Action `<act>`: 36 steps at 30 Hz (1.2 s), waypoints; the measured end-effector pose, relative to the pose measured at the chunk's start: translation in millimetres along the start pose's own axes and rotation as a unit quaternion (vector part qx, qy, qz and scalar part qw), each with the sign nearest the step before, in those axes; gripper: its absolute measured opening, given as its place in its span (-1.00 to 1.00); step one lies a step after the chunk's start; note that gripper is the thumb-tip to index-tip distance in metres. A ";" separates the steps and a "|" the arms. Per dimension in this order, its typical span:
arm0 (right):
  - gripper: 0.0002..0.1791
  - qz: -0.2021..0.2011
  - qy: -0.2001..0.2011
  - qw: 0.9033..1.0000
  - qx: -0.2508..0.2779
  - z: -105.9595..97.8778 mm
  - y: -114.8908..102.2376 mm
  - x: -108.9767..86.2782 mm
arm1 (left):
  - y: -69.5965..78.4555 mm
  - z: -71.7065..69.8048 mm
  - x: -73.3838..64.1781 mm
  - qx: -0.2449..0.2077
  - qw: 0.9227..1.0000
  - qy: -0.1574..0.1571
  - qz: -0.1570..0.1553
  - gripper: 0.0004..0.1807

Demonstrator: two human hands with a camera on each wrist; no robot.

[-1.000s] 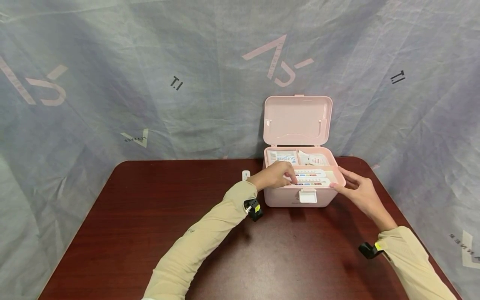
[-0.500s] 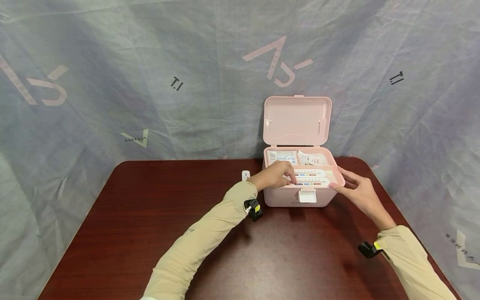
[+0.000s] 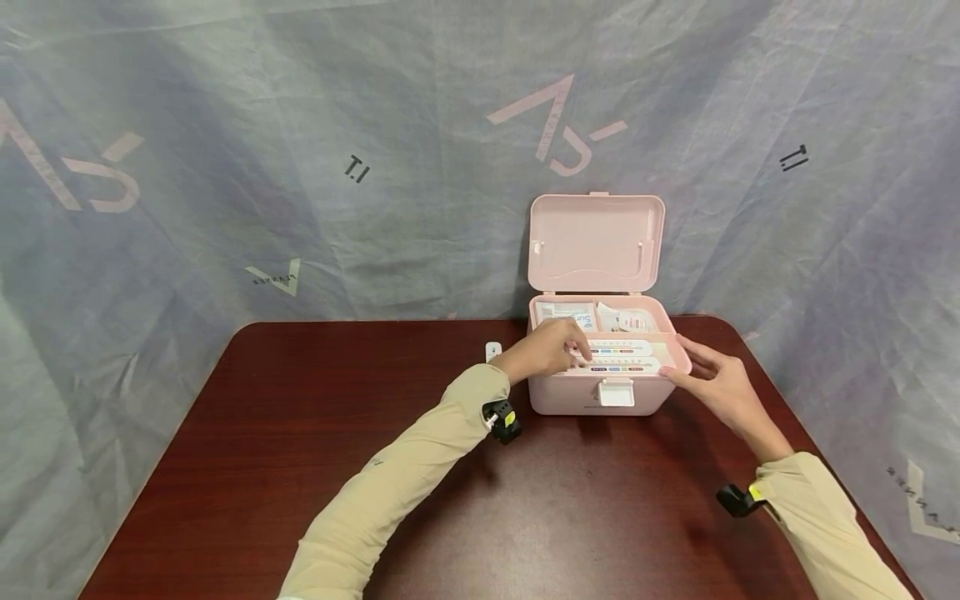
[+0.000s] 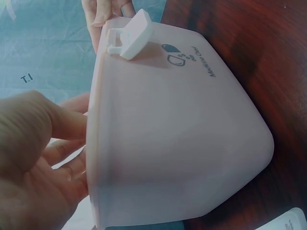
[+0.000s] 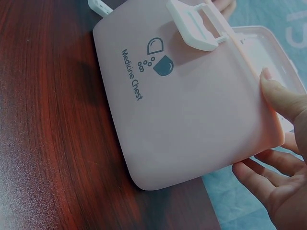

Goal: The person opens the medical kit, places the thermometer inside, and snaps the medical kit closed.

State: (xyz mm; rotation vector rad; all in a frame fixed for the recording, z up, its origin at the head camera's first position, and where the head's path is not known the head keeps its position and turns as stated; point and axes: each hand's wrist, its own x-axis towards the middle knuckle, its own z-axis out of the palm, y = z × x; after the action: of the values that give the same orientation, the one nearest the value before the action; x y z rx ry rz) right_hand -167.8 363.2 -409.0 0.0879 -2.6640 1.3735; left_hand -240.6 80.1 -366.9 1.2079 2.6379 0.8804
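A pink medicine chest (image 3: pixel 592 398) stands at the far right of the table with its lid (image 3: pixel 596 242) raised. Two white strips with printed scales and coloured bars, like thermometers, lie in its front tray; one is the nearer strip (image 3: pixel 626 367). My left hand (image 3: pixel 547 348) reaches over the front left of the tray, bent fingers at the strips' left ends. In the left wrist view, the rim partly hides its fingertips, and nothing shows pinched between them. My right hand (image 3: pixel 716 383) holds the chest's right front corner, thumb (image 5: pixel 278 96) on the rim and fingers along the side.
A surgical packet (image 3: pixel 566 313) and a clear-wrapped item (image 3: pixel 626 319) fill the chest's rear compartments. Another white rounded strip (image 3: pixel 492 351) lies on the table left of the chest. The white latch (image 3: pixel 616 392) hangs at the front. Grey cloth (image 3: pixel 375 100) rises behind the table.
My left hand has shifted slightly up and left, its fingertips drawing back from the nearer strip. The strips and my right hand stay in place.
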 end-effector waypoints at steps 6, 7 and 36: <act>-0.21 0.005 0.004 1.000 -0.009 0.2 0.1 0.3 | 0.3 -1.0 -1.6 -0.017 0.999 0.012 -0.033 -0.71; -0.21 0.008 0.004 1.000 -0.008 0.2 0.0 0.4 | 0.3 -1.3 -2.2 -0.017 0.999 0.015 -0.030 -0.70; -0.20 -0.002 -0.001 1.000 -0.006 -0.7 0.3 1.0 | -13.8 -14.3 -21.2 -0.048 0.991 0.124 -0.007 -0.69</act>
State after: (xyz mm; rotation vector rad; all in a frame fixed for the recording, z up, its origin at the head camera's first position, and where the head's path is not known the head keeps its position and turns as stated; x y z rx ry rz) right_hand -168.8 363.9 -408.6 0.0944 -2.6708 1.3577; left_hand -240.0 51.1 -365.5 1.1221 2.7468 1.2133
